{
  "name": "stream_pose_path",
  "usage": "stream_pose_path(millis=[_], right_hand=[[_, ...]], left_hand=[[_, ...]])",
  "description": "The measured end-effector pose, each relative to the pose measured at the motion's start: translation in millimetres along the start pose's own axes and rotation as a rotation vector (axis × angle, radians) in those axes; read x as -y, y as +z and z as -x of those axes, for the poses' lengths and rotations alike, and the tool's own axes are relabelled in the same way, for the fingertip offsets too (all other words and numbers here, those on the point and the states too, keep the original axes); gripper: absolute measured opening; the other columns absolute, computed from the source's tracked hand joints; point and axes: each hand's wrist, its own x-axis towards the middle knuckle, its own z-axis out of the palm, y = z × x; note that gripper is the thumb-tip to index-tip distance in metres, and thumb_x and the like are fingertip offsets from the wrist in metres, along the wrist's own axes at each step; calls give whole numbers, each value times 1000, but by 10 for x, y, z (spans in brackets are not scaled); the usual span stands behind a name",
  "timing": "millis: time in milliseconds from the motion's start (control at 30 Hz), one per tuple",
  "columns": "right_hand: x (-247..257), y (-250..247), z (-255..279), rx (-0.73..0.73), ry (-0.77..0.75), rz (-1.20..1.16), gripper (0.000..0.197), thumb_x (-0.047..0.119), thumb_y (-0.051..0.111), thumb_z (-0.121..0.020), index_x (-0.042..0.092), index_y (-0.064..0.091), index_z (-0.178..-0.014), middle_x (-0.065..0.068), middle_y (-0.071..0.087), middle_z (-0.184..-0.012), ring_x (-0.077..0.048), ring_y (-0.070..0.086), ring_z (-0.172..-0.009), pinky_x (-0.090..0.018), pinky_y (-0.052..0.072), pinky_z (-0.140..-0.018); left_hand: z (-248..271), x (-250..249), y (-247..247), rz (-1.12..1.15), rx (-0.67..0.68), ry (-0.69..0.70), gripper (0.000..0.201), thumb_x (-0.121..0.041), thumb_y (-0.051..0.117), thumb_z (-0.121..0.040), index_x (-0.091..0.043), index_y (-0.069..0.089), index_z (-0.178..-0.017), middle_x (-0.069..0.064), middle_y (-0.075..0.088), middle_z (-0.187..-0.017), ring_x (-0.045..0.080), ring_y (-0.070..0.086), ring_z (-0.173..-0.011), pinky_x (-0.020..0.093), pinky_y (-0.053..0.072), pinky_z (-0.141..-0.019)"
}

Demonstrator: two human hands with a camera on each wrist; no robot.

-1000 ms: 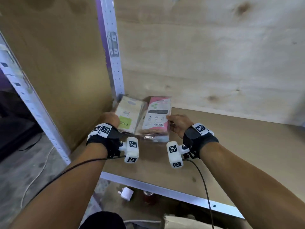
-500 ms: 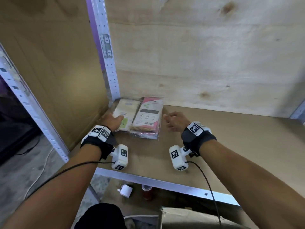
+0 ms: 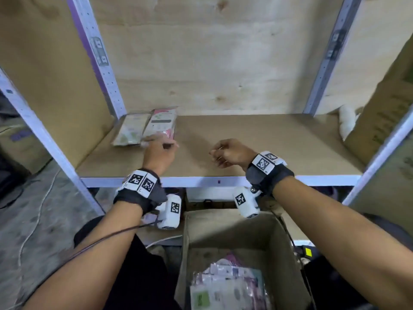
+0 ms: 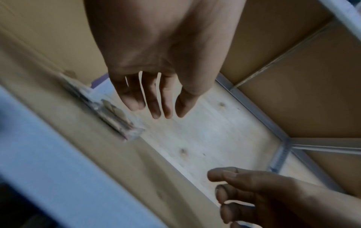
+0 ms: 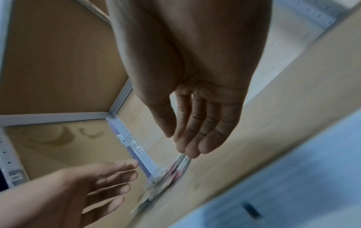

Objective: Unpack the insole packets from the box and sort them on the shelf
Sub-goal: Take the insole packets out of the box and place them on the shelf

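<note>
Two stacks of insole packets lie side by side in the shelf's back left corner: a beige one (image 3: 131, 130) and a pink-and-white one (image 3: 161, 121), seen edge-on as a blurred pile (image 4: 109, 112) in the left wrist view. My left hand (image 3: 159, 151) hovers just in front of them with relaxed, straight fingers (image 4: 154, 100), holding nothing. My right hand (image 3: 228, 153) floats over the middle of the shelf board (image 3: 257, 139), fingers (image 5: 195, 135) loose and empty. Below, the open cardboard box (image 3: 232, 227) holds several more packets (image 3: 230, 287).
Perforated metal uprights (image 3: 98, 57) frame the plywood-backed bay. A large cardboard carton (image 3: 384, 113) and a white bag (image 3: 347, 121) stand at the right end of the shelf. Cables lie on the concrete floor at left (image 3: 33, 220).
Both hands have let go of the packet stacks and drawn back toward the shelf's front edge. The view has pulled back and down, so the box below now shows.
</note>
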Motion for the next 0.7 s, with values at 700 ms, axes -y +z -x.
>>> stream_pose_path(millis=[700], right_hand=[[-2297,150,880,146,346,248,19,14,67,-91,14,57,-75,-8,68,-72,-16,62,-57,-23,51,-51]], left_hand=[[1579,897,1784,-254,788,-343,23,-27,63,-90,-8,76,-88,11,76,-91,27,71,-85,39,58,-89]])
